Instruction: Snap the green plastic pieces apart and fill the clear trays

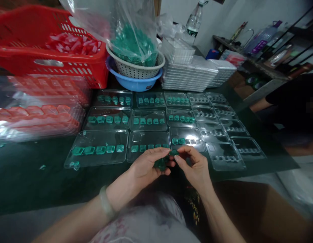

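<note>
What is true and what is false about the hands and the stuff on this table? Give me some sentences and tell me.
1. The left hand holds a bunch of green pieces. True.
2. The right hand pinches a red piece. False: it pinches a green piece.
3. The basket is red. True.
4. All the clear trays are full. False: the trays on the right hold no green pieces.
</note>
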Motion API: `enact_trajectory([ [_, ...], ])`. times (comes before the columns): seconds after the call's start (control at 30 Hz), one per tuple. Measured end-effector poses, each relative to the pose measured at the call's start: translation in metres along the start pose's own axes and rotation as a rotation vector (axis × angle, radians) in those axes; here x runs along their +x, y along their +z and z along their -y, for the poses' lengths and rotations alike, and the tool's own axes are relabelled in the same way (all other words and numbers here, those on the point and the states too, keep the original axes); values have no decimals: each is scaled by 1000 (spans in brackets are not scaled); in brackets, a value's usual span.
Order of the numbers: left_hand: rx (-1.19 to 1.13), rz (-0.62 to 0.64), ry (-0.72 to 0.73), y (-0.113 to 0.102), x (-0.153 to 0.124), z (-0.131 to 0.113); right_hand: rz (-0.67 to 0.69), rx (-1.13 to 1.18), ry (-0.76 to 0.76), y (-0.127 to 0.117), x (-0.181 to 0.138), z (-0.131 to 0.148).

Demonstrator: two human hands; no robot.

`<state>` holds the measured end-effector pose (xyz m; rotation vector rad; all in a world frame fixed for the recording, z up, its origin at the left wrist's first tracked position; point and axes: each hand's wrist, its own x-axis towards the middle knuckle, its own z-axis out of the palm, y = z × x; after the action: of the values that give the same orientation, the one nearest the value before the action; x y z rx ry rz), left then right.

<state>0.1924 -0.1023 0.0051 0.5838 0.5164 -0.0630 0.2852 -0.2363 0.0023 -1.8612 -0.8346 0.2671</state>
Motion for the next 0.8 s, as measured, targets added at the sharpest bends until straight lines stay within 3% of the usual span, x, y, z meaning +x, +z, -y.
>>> enact_trajectory([
  [0.13,157,4,105,1,2,4,22,-17,-38,2,-4,0],
  [0.4,597,-114,429,3,2,13,58,53,112,-1,-13,0],
  [0.63,398,-115,219,12,-4,8,-80,-57,-61,0,-18,0],
  [0.8,342,4,102,9,-8,5,-66,-46,-245,2,-18,5],
])
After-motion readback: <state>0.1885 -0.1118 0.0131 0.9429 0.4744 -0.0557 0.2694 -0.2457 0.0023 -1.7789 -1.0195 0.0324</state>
